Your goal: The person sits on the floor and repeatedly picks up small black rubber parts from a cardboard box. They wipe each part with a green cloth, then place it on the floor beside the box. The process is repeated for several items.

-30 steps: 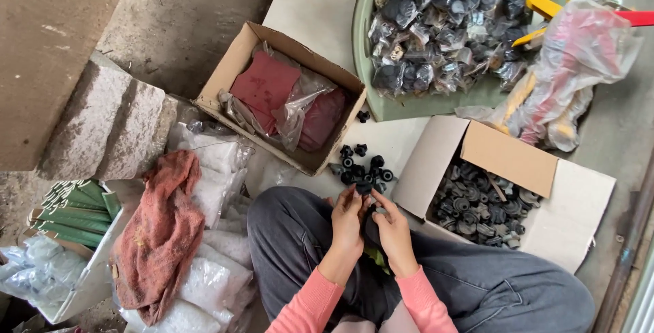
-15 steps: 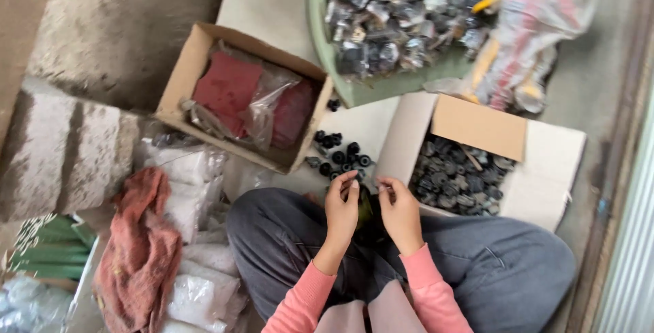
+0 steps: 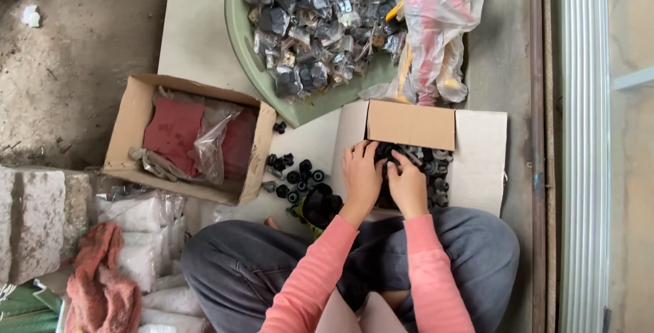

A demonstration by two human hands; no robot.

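Hands at frame centre: my left hand (image 3: 361, 176) and right hand (image 3: 407, 184) reach side by side into the open brown cardboard box (image 3: 477, 162) of small black round parts (image 3: 436, 169). Fingers curled among them; grip I cannot tell.

This looks like an informal home workshop or piecework spot, set up on a bare concrete floor (image 3: 82, 67) beside a ribbed metal shutter track (image 3: 579, 135). A large green plastic basin (image 3: 238, 40) is heaped with small clear bags of dark parts, open brown cardboard boxes (image 3: 133, 125) hold supplies, and loose black plastic caps (image 3: 300, 173) lie scattered; whether it is indoors is unclear.
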